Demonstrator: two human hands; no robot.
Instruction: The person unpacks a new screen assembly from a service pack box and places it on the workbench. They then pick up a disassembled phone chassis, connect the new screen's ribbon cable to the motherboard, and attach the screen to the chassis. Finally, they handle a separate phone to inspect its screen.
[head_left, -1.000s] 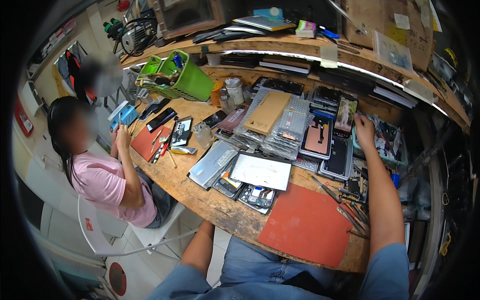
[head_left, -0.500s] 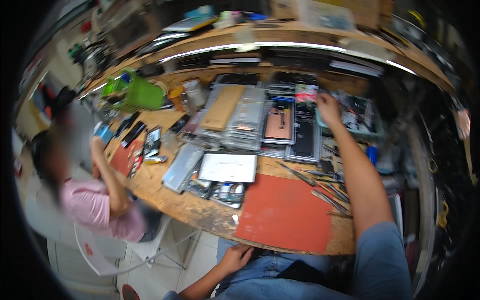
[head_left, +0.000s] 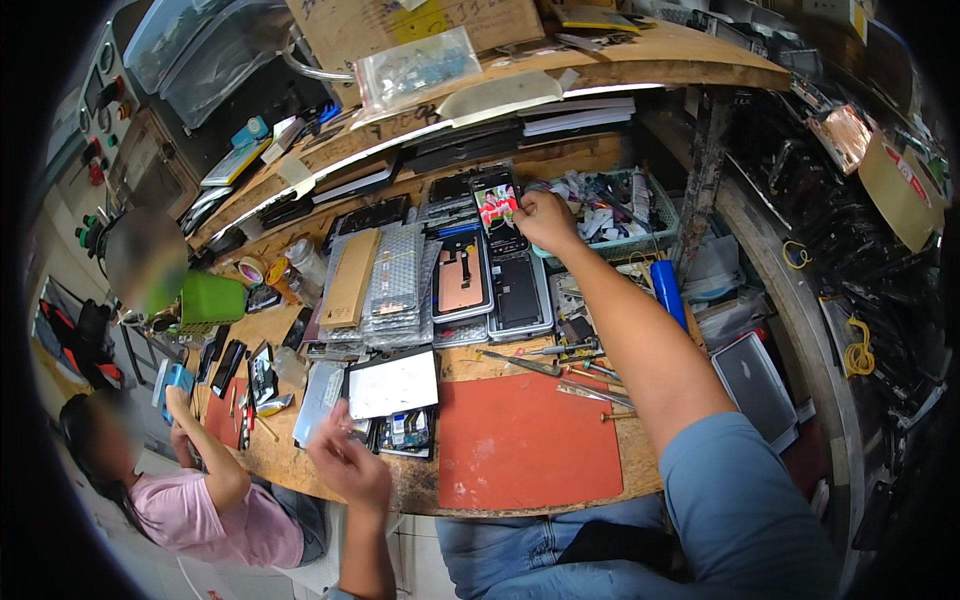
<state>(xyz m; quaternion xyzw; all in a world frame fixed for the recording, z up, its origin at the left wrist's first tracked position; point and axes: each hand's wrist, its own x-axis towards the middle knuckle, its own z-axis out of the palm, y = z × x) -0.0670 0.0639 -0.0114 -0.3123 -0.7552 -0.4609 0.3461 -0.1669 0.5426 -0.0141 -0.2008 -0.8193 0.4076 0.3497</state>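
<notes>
At the back of the bench, my right hand (head_left: 543, 218) is closed on the edge of a phone (head_left: 497, 208) showing a red-and-green picture, above stacked phone housings (head_left: 515, 290). My left hand (head_left: 345, 455), blurred, is raised over the front edge with fingers apart and nothing visible in them. Near it are a white board (head_left: 393, 384) and an opened device with exposed electronics (head_left: 405, 432). An orange-red mat (head_left: 528, 445) lies in front of me, with screwdrivers and tweezers (head_left: 562, 373) along its back side.
A co-worker in a pink top (head_left: 218, 515) sits left, hands on a blue object (head_left: 178, 378). Bubble-wrapped packs (head_left: 395, 290), a green basket (head_left: 210, 300) and a teal parts basket (head_left: 668, 225) crowd the bench. A shelf edge (head_left: 680, 72) spans overhead; dark shelving stands right.
My left hand has risen from my lap to over the bench front. My right hand's fingers have closed at the phone's edge. The view has swung toward the right.
</notes>
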